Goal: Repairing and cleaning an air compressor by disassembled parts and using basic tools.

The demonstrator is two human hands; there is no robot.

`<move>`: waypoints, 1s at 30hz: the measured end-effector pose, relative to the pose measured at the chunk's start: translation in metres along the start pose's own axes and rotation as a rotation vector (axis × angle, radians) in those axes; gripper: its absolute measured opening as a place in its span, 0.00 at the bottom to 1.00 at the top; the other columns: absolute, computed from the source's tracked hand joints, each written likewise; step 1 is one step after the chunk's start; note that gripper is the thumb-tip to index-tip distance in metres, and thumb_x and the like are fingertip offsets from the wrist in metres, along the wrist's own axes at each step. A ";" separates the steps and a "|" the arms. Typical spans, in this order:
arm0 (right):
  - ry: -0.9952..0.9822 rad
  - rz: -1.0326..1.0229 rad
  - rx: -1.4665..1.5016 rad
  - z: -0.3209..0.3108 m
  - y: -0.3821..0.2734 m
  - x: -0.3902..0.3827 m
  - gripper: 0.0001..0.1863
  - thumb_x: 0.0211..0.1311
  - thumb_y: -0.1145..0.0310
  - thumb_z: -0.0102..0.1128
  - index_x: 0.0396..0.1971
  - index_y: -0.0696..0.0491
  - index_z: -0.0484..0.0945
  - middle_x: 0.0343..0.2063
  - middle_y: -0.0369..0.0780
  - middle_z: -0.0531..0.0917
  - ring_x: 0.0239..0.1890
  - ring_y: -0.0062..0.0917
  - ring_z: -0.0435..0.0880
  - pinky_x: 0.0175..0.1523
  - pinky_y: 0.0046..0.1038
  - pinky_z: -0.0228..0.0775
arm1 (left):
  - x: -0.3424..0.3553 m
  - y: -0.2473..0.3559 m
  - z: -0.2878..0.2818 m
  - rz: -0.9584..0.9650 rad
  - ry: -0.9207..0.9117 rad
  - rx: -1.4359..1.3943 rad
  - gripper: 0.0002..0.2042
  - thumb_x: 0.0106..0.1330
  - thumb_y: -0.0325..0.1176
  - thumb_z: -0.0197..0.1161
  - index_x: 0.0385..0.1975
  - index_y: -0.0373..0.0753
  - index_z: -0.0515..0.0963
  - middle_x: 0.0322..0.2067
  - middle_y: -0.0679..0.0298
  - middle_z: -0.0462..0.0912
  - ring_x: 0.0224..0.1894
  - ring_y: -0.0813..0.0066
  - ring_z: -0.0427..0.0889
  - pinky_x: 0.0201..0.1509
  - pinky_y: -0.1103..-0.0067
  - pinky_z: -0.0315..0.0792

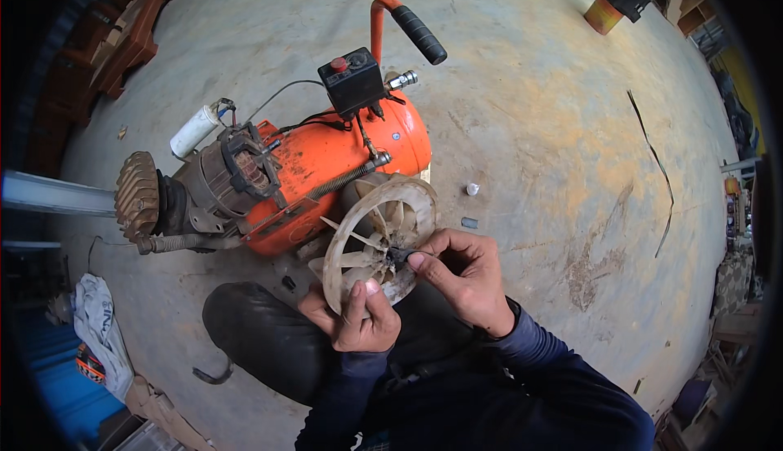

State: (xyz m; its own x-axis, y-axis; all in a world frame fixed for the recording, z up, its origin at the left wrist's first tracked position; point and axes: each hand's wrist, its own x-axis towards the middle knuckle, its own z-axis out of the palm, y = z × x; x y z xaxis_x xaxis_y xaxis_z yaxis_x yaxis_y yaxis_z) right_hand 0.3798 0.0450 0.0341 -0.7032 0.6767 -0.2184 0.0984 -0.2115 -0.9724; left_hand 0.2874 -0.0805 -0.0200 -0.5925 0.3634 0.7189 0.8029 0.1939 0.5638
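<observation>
A dirty, off-white plastic cooling fan [334, 268] with a round outer ring is held tilted above my lap. My left hand [360, 324] grips the lower edge of its ring, fingers closed around it. At the fan's hub, the thumb and forefinger of my right hand [469, 281] pinch a small dark piece [398, 256], perhaps a rag or tape; its kind is partly hidden by the fingers. Just beyond the fan lies an orange air compressor [322, 153], its motor windings [251, 167] exposed at the left end.
The compressor carries a black pressure switch box [352, 84], a handle [418, 35] and a white capacitor [194, 130]. On the concrete floor are a small white cap [472, 189], a grey cylinder [469, 223], a black strip [651, 153] and a curved black piece [214, 374].
</observation>
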 end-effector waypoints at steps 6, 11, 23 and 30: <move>-0.016 -0.006 -0.040 0.001 0.004 0.001 0.06 0.62 0.77 0.63 0.25 0.60 0.78 0.24 0.34 0.80 0.27 0.12 0.73 0.34 0.17 0.63 | 0.003 0.000 -0.001 0.085 -0.022 0.038 0.26 0.63 0.19 0.58 0.60 0.51 0.72 0.44 0.48 0.68 0.42 0.54 0.74 0.41 0.68 0.71; 0.058 -0.205 0.015 -0.005 0.004 0.006 0.06 0.60 0.78 0.63 0.27 0.58 0.75 0.27 0.35 0.78 0.30 0.14 0.72 0.36 0.18 0.63 | 0.007 -0.007 -0.001 -0.082 -0.044 -0.010 0.24 0.64 0.20 0.58 0.61 0.45 0.71 0.45 0.49 0.70 0.42 0.57 0.74 0.43 0.70 0.71; 0.106 -0.766 -0.335 -0.036 -0.054 0.017 0.10 0.42 0.82 0.64 0.25 0.55 0.74 0.32 0.39 0.82 0.36 0.27 0.77 0.41 0.27 0.66 | 0.044 -0.033 -0.003 -1.513 0.039 -2.170 0.13 0.72 0.31 0.51 0.52 0.34 0.72 0.42 0.62 0.70 0.38 0.71 0.70 0.55 0.75 0.68; -0.181 -0.800 -0.425 0.001 -0.071 0.018 0.09 0.41 0.80 0.67 0.22 0.54 0.76 0.28 0.40 0.84 0.30 0.27 0.77 0.39 0.28 0.64 | 0.043 -0.015 -0.005 -1.567 -0.116 -2.451 0.11 0.73 0.34 0.52 0.48 0.35 0.71 0.42 0.62 0.69 0.35 0.72 0.68 0.60 0.71 0.73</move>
State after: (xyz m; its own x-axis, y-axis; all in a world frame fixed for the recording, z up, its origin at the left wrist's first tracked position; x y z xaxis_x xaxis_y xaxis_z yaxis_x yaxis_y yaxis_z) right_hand 0.3596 0.0711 0.0996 -0.7693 0.3813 0.5127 -0.2388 0.5726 -0.7843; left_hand 0.2496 -0.0726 0.0048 -0.2380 0.9668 -0.0933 -0.9010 -0.2557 -0.3505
